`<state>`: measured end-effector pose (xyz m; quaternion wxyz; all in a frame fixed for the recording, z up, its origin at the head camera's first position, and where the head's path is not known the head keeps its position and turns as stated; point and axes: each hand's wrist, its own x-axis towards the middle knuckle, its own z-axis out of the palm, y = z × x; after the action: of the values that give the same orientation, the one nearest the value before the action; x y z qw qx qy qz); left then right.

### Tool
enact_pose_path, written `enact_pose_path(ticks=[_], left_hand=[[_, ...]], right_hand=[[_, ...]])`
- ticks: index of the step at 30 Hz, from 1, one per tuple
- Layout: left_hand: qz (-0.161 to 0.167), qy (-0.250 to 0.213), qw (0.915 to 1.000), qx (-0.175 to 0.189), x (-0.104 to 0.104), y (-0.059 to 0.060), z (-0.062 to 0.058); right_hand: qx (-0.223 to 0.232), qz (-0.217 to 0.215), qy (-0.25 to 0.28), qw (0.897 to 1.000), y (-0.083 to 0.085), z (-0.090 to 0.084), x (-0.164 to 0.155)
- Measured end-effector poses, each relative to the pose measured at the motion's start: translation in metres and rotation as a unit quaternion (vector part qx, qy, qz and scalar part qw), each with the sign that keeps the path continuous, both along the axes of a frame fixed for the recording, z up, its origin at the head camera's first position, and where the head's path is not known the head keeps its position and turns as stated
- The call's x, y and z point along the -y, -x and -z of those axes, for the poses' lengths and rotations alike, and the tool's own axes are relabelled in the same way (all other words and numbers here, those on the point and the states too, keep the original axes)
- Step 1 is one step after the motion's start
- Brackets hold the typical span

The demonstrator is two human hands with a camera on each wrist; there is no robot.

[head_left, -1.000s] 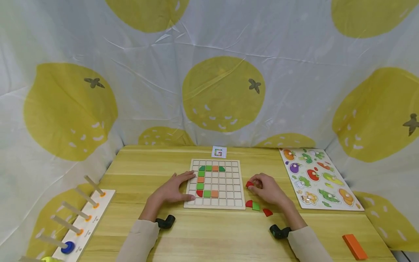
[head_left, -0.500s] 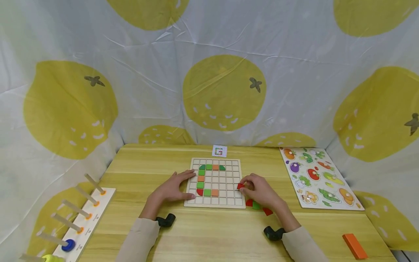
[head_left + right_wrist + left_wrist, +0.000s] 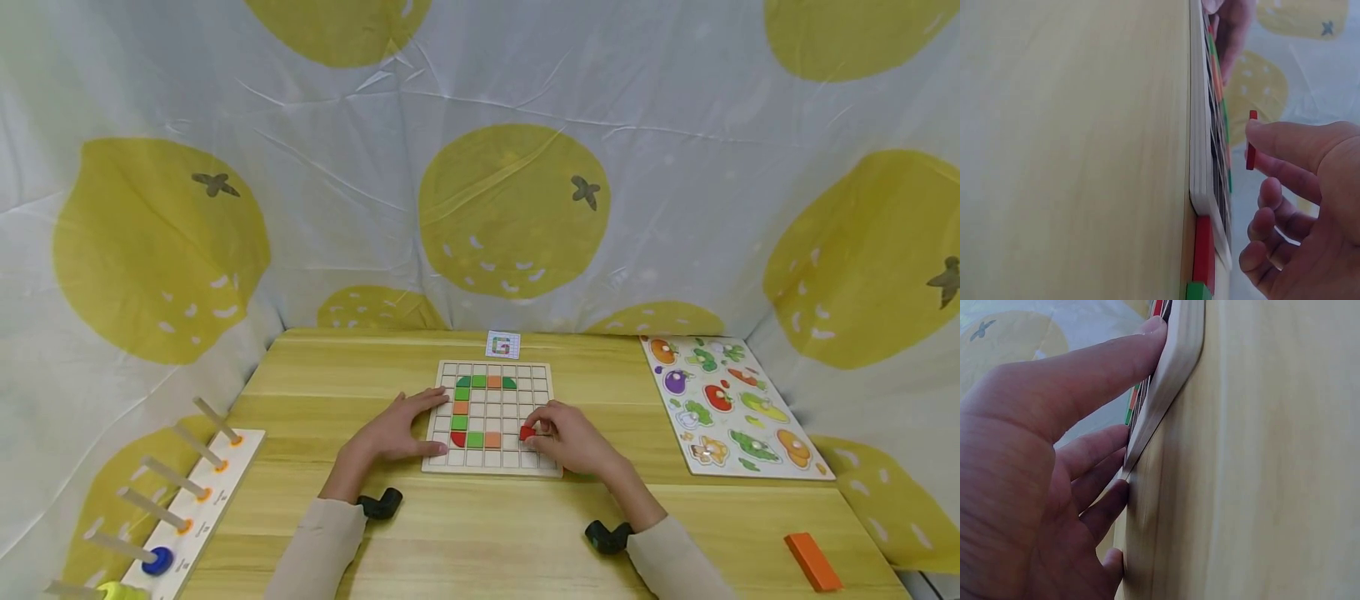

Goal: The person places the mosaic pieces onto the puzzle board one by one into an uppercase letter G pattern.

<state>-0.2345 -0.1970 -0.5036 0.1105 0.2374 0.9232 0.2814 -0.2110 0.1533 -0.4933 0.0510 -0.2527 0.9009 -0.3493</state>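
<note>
A pale wooden grid board (image 3: 542, 375) lies mid-table with green, orange and red tiles set in a curved line down its left part. My left hand (image 3: 396, 432) lies flat against the board's left edge (image 3: 1172, 375), fingers straight, thumb along its near corner. My right hand (image 3: 570, 437) hovers over the board's lower right cells and pinches a small red tile (image 3: 527, 432) between thumb and fingers. In the right wrist view that red tile (image 3: 1251, 140) stands a little above the board (image 3: 1200, 156). Loose red and green tiles (image 3: 1202, 256) lie beside the board's right edge.
A vegetable peg puzzle (image 3: 726, 408) lies at the right. An orange block (image 3: 812, 562) sits near the front right corner. A white peg rack (image 3: 176, 500) with a blue ring (image 3: 156, 562) stands at the left. A small pattern card (image 3: 502, 345) lies behind the board.
My right hand has carried the red tile leftward from the table beside the board to above its lower right cells. The left hand has stayed on the board's edge.
</note>
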Motion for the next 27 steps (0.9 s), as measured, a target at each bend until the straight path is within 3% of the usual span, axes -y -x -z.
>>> enact_pose_path(ticks=[12,27], left_hand=[[-0.002,0.003,1.0000,0.002,0.002,-0.002,0.006],[0.001,0.007,1.0000,0.001,0.000,0.000,0.001]], right_hand=[[0.023,-0.007,-0.029,0.999,0.001,0.006,0.017],[-0.005,-0.018,-0.037,0.999,0.005,0.007,0.023]])
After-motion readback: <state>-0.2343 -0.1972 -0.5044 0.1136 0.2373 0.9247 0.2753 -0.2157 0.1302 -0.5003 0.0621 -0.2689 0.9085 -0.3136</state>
